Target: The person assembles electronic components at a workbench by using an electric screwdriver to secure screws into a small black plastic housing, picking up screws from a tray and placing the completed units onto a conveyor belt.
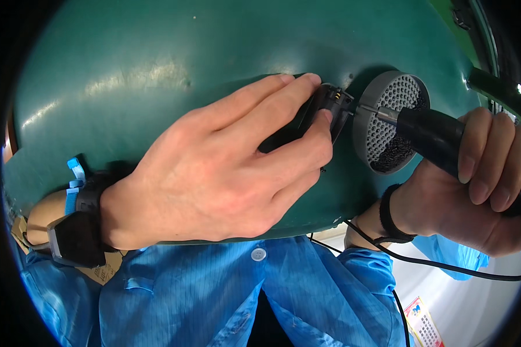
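Observation:
My left hand (223, 153) is closed around a small black plastic part (336, 98) with small gold contacts near its upper end. The fingers hide most of this part. Wrapped in my right hand (474, 191) is a black corded electric screwdriver (425, 136), held almost level with its metal bit facing left. The bit's tip reaches the right edge of the black part; whether it touches, I cannot tell. Behind the bit stands a round grey screw tray (362, 130) with a perforated face. Several tiny black screws (391, 153) lie heaped in its lower part.
Both hands work over a green mat (127, 69) with a curved near edge. A black cable (446, 263) runs below my right wrist. A black device with a blue strap (78, 231) sits on my left wrist. Brown cardboard (101, 272) shows at lower left.

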Available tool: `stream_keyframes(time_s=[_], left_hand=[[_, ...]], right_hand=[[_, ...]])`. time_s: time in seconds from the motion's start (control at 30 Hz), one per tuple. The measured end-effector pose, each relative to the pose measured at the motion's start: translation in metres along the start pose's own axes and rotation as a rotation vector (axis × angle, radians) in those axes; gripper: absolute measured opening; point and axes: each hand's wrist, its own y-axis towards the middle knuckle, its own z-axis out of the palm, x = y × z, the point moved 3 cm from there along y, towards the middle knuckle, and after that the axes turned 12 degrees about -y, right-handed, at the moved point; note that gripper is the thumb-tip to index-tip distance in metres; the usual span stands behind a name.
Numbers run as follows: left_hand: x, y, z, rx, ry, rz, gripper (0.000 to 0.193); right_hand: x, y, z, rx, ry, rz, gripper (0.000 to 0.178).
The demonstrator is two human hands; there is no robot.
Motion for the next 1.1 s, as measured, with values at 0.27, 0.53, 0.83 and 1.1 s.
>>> stream_keyframes(time_s=[0.27,0.53,0.83,1.1], left_hand=[[-0.001,0.004,0.001,-0.022,0.003,0.007,0.022],[0.001,0.005,0.004,-0.047,-0.005,-0.035,0.018],[0.002,0.001,0.005,-0.053,-0.011,-0.002,0.020],[0.000,0.008,0.001,0.031,-0.037,-0.012,0.025]], right_hand=[[-0.005,0.002,0.000,0.019,-0.010,-0.004,0.028],[-0.012,0.004,0.005,0.041,-0.010,-0.016,0.028],[-0.013,0.000,0.017,0.067,0.007,-0.038,0.029],[-0.013,0.001,0.009,0.040,-0.014,-0.049,0.029]])
